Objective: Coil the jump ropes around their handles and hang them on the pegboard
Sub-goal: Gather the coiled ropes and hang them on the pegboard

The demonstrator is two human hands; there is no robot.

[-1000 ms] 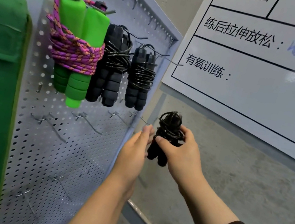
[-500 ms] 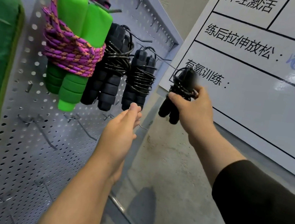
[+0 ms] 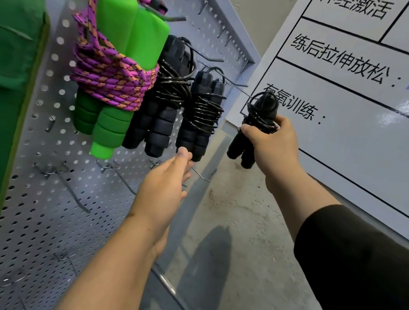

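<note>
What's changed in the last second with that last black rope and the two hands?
The right hand raised the coiled black rope from waist height to the peg row, gripping it throughout. The left hand let go and now hovers open below. The three hung ropes on the pegboard stayed put.

Likely a gym, pegboard (image 3: 112, 207) of jump ropes (image 3: 113, 78), training whiteboard (image 3: 370, 107) (stretching, cardio headings)

Bare hands (image 3: 164, 191); black sleeve (image 3: 367, 279) on right arm.

Whiteboard (image 3: 363, 144): 神经激活, 练后拉伸放松, seemingly 有氧训练
</note>
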